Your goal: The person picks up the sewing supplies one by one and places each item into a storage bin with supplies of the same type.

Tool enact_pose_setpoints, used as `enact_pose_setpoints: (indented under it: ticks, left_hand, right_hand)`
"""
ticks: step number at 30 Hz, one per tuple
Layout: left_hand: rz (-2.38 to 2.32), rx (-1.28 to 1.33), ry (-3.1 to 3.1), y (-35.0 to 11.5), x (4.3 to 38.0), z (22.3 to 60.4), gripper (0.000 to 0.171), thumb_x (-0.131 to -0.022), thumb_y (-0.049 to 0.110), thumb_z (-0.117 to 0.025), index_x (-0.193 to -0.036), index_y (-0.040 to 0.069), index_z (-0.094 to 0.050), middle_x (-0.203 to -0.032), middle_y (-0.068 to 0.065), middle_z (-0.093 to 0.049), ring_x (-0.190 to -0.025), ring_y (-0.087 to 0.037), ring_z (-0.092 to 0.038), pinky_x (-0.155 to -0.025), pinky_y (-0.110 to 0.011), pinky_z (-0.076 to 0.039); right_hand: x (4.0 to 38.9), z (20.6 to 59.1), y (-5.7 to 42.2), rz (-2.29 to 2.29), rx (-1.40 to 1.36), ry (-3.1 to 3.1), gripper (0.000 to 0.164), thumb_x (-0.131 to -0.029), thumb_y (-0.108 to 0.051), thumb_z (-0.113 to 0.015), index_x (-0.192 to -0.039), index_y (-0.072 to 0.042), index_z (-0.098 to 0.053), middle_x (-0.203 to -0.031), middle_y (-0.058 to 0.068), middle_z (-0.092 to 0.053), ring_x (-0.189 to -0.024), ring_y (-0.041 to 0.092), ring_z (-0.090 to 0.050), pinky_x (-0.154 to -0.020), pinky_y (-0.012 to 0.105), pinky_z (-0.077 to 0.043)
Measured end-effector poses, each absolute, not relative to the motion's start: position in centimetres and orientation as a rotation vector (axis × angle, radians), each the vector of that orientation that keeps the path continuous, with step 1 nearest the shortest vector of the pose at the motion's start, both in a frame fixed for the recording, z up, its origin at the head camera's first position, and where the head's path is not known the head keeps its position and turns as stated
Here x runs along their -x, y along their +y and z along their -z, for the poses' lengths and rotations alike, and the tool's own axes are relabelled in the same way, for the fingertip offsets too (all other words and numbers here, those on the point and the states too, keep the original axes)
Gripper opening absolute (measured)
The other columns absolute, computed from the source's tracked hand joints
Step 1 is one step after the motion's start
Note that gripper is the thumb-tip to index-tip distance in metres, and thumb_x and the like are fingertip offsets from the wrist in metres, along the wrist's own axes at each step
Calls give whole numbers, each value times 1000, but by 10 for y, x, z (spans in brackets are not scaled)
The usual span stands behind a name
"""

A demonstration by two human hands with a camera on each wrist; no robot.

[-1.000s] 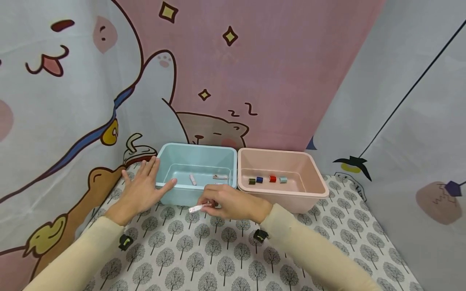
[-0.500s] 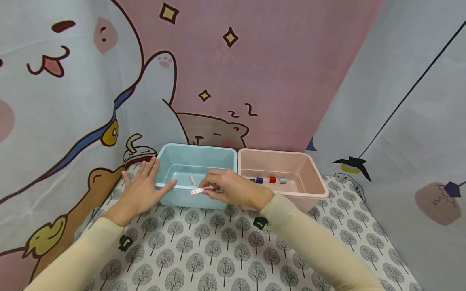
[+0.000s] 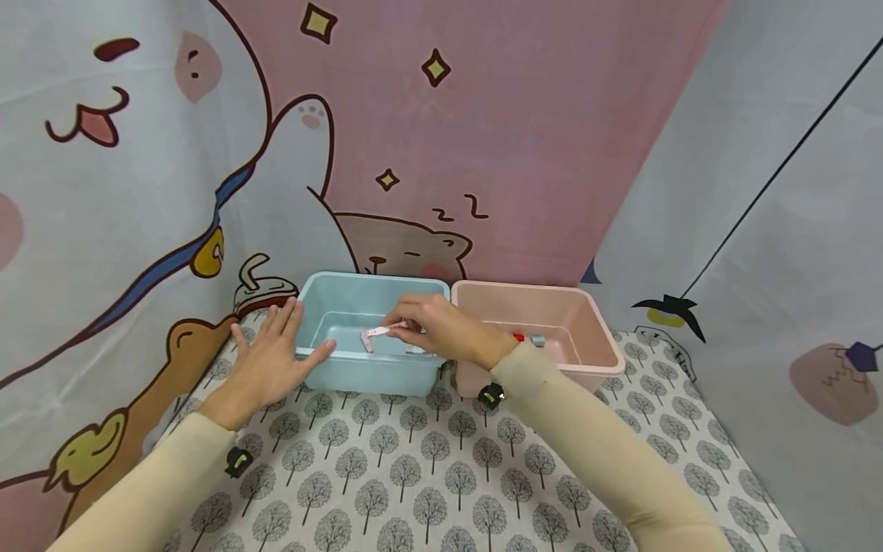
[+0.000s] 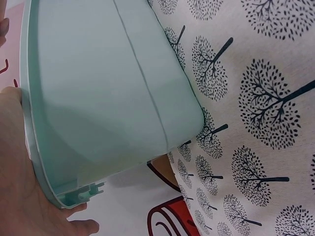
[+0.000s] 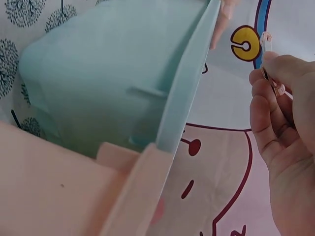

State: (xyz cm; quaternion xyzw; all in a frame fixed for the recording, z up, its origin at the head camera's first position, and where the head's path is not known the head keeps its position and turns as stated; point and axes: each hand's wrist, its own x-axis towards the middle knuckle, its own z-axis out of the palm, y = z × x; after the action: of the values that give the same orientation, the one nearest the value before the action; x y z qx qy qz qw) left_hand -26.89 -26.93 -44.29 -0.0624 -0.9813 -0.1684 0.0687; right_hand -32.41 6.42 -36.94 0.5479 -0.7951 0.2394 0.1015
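My right hand [image 3: 441,326] pinches a slim white strip with pink print [image 3: 380,331] between thumb and fingers, over the front of a light blue bin [image 3: 375,279]. The right wrist view shows the strip's pale end sticking out past the thumb, with a thin dark metallic edge under it. My left hand [image 3: 265,364] rests at the bin's left rim, fingers straight and thumb spread toward the front rim. A similar printed piece [image 3: 368,345] lies on the bin floor, and another pale piece [image 3: 417,349] is partly hidden near the front wall.
A pink bin [image 3: 531,287] stands against the blue one's right side. In it show a red thread spool [image 3: 518,337] and a light blue one [image 3: 538,340]; my right forearm hides other spools. A tree-print cloth [image 3: 414,475] covers the table, with cartoon curtains behind.
My right hand has risen and moved forward, carrying the strip from before the blue bin's front wall to over its opening. The left hand has stayed at the rim.
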Motion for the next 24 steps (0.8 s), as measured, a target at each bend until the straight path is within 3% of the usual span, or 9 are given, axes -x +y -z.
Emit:
enact_pose_setpoints:
  ticks: [4,12,24]
  left_hand:
    - [506,189,-2951,-269,269,442,119,-111,87,-46,-187,3,-10,-197,-23,-7,-180,-59,-10,-128,-98,15]
    - [505,189,-2952,-269,269,442,118,-111,86,-47,-187,3,-11,-197,-23,-7,-180,-60,-11,-128,-98,15]
    - [498,172,-2955,-268,270,443,118,-111,86,-47,-187,3,-11,-197,-23,-7,-180,-60,-10,-128,-98,15]
  right_hand:
    - [332,365,64,-684,-1602,-2341,14,-111,-10,-81,-122,-5,-87,-108,7,-85,-85,11,-78,-78,16,-64]
    - [346,361,63,-623,-1570,-2347,14,-112,-13,-81,-122,-8,-88,-113,6,-86,-90,14,-77,-80,35,-70]
    - [363,352,60,-597,-1493,-2405,15,-111,-14,-82,-122,-7,-89,-109,6,-85,-91,15,-78,-77,24,-63]
